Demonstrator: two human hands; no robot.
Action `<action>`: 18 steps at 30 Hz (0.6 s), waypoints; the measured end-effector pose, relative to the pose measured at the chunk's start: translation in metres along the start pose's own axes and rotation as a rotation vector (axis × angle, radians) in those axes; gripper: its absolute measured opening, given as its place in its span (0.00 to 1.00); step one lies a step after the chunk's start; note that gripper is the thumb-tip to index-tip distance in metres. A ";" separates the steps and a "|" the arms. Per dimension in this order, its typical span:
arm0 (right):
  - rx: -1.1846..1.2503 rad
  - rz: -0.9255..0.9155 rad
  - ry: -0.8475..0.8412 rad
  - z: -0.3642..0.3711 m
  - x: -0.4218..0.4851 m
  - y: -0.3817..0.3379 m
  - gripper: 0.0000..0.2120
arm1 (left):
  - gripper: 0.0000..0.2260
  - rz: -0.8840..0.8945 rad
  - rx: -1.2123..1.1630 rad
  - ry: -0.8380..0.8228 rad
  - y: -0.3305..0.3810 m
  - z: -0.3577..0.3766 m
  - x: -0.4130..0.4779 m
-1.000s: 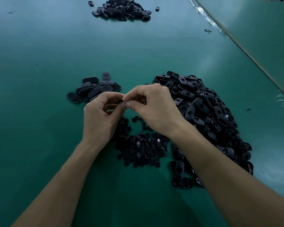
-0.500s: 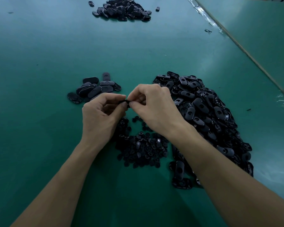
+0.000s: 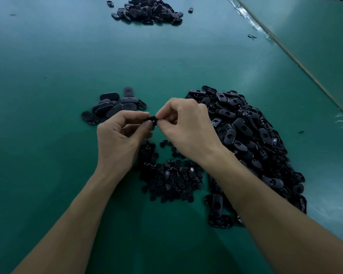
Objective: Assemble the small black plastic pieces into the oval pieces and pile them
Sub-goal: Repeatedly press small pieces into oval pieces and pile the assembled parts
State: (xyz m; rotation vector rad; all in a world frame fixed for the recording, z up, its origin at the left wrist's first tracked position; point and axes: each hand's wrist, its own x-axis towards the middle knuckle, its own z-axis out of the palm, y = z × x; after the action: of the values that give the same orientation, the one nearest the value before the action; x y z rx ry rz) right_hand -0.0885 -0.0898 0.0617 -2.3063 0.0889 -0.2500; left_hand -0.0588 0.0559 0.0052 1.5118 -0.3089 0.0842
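Fingertips of both hands meet on one oval piece (image 3: 151, 120), held in the air between them. My left hand (image 3: 119, 139) pinches its near end between thumb and forefinger, and my right hand (image 3: 188, 131) pinches the other end, with the rest of the fingers curled in. A small hole shows on the part, but my fingers cover most of it, so I cannot tell whether the insert is seated. I judge the work to be at an early stage. The finished pile (image 3: 115, 107) just beyond my left hand holds only a few parts. The heap of oval pieces (image 3: 251, 139) to the right of my right hand is large and runs back along and under my right forearm. The small black pieces (image 3: 172, 177) lie scattered below my hands, between my wrists, and there are plenty of them. A far pile (image 3: 147, 10) sits well beyond both hands, and I cannot tell what stage it is at. The green table (image 3: 48, 66) lies bare to the left of my left hand and beyond the finished pile, so a short reach forward and left looks like the easy way to set this one down. On the right there is less room: the heap crowds my right arm, and a careless sweep could drag parts into the inserts. A seam (image 3: 297, 62) runs diagonally well past the heap, with a stray scrap (image 3: 251, 36) beside it.
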 end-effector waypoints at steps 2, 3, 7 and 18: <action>0.009 -0.006 -0.010 0.000 -0.001 0.000 0.06 | 0.11 0.003 0.001 -0.006 0.000 -0.001 0.000; 0.010 -0.008 -0.018 0.001 -0.001 0.000 0.06 | 0.11 0.006 0.002 -0.011 0.000 -0.001 0.000; 0.007 -0.009 -0.024 0.001 -0.001 -0.001 0.06 | 0.11 0.020 -0.006 -0.026 -0.001 -0.001 0.000; 0.036 0.034 0.022 0.003 -0.002 -0.002 0.04 | 0.12 0.034 -0.007 -0.048 -0.002 -0.002 0.000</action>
State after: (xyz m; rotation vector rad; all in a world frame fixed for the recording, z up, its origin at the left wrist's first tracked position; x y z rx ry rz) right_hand -0.0900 -0.0858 0.0606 -2.2644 0.1337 -0.2579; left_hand -0.0577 0.0572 0.0035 1.5035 -0.3732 0.0742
